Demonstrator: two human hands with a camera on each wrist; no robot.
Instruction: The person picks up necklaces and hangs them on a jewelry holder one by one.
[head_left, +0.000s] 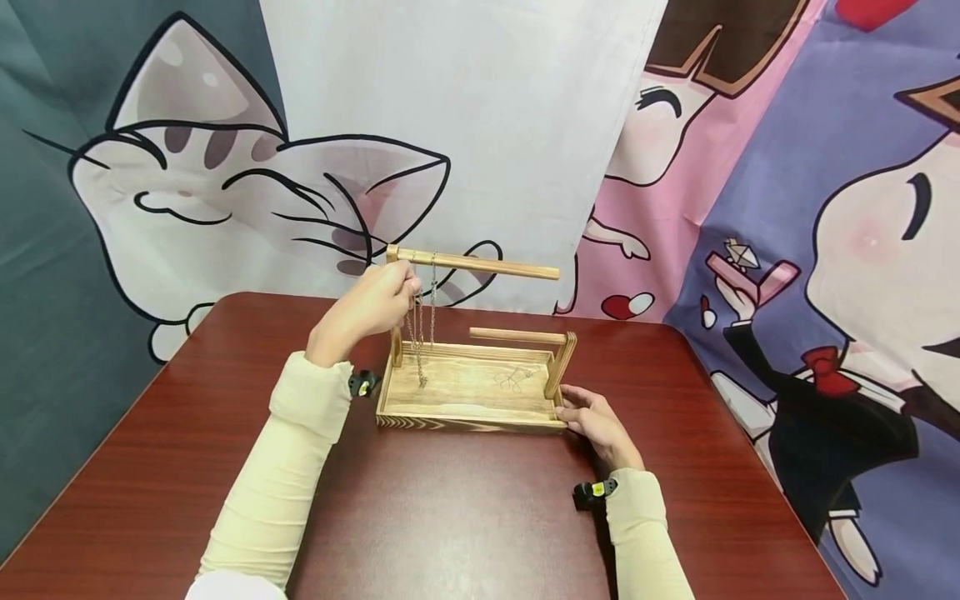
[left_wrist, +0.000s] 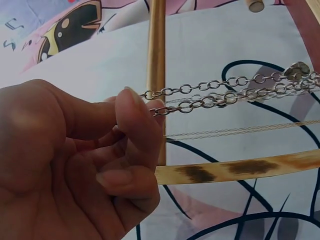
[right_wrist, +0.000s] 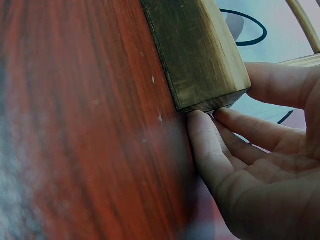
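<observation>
My left hand (head_left: 378,302) pinches a silver chain necklace (left_wrist: 210,103) between thumb and index finger, beside the upper bar (head_left: 480,263) of a wooden jewelry stand (head_left: 472,423). The necklace hangs down in doubled strands toward the stand's tray; a round silver piece (left_wrist: 296,70) shows along it. A finer chain (head_left: 432,300) hangs from the same bar, just right of the hand. At the tray's front right corner, my right hand (head_left: 596,423) holds the wooden edge, thumb and fingers on either side of it.
Another thin chain (head_left: 512,379) lies loose on the tray floor, toward the right. A shorter, lower bar (head_left: 517,335) reaches left from the stand's right post (head_left: 559,367). The stand rests on a red-brown table (head_left: 480,517), before a cartoon-printed cloth (head_left: 465,100).
</observation>
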